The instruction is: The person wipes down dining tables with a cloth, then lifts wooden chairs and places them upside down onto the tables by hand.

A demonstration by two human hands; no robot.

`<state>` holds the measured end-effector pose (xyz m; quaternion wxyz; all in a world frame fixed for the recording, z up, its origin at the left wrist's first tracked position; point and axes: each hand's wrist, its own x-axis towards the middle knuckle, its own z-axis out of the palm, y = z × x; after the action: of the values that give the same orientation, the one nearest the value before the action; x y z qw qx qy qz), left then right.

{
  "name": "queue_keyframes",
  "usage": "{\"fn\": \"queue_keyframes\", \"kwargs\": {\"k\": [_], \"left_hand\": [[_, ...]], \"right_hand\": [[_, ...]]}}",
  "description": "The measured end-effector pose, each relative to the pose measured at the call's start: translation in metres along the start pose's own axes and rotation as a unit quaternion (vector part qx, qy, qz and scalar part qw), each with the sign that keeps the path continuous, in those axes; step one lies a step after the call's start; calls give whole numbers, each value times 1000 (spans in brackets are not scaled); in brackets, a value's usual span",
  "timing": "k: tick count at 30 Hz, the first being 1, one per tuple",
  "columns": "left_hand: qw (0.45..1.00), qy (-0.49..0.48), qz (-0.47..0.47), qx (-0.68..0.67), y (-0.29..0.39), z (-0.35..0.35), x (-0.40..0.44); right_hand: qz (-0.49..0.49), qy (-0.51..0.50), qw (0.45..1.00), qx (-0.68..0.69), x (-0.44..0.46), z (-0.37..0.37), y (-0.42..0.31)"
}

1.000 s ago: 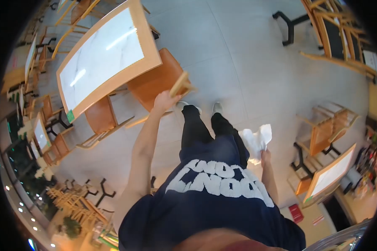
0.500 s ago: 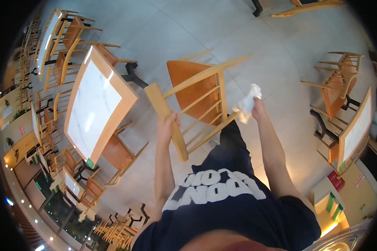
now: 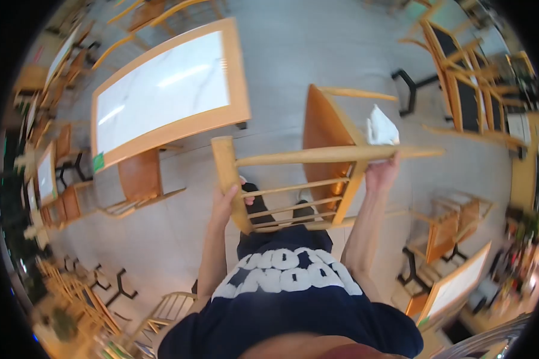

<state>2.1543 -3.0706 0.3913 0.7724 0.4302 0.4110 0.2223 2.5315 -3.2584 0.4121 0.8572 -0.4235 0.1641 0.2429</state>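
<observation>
A wooden chair (image 3: 335,140) with an orange-brown seat is tilted on its side in front of my body, held off the floor. My left hand (image 3: 226,202) is closed around the chair's wide top rail, fingers curling over its edge. On the other side, my right hand (image 3: 381,173) is at the chair's leg near the seat, its fingers partly hidden behind the wood. A crumpled white cloth (image 3: 381,127) sticks out just beyond that hand, against the leg. Whether it is cloth or paper is hard to tell.
A wood-edged table (image 3: 236,78) with a white marble-look top stands at the left, with a chair (image 3: 139,176) beside it. Stacked chairs (image 3: 461,90) are at upper right. Another table (image 3: 458,281) and chair (image 3: 452,230) stand at lower right. Grey tiled floor (image 3: 299,48) lies between.
My view has turned, so the surrounding furniture has shifted. My right hand, earlier holding the white cloth beside the chair, is now at the chair's leg. My left hand stays on the top rail.
</observation>
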Motion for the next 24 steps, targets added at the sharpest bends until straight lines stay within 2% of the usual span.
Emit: {"fn": "queue_keyframes", "kwargs": {"k": [1, 2, 4, 6, 8, 11, 14, 18, 20, 21, 23, 24], "left_hand": [[999, 14, -41, 12, -3, -20, -3], [999, 32, 14, 30, -4, -42, -4], [989, 51, 121, 63, 12, -77, 5], [980, 79, 153, 102, 27, -109, 20], [969, 124, 161, 142, 35, -138, 20], [957, 203, 129, 165, 10, -178, 32], [962, 240, 102, 77, -30, -222, 51], [977, 211, -12, 43, -73, -270, 102], [982, 158, -83, 62, -111, -307, 135], [978, 128, -158, 39, -111, -317, 131], [957, 72, -282, -10, -96, -335, 155], [954, 83, -287, -18, -101, -333, 156]], "right_hand": [[-14, -45, 999, -9, -11, 7, 2], [-33, -87, 996, -16, -19, 20, 13], [-67, -85, 992, -62, -57, 79, 43], [-106, -106, 982, -114, -70, 139, 75], [-124, -131, 966, -184, -81, 174, 115], [-108, -130, 939, -298, -120, 242, 170], [-143, -183, 896, -378, -129, 277, 243], [-261, -347, 804, -407, -125, 310, 335], [-196, -379, 776, -464, -142, 325, 366], [-163, -392, 762, -489, -152, 329, 379], [-233, -423, 744, -461, -162, 333, 420], [-263, -430, 737, -450, -169, 323, 429]]}}
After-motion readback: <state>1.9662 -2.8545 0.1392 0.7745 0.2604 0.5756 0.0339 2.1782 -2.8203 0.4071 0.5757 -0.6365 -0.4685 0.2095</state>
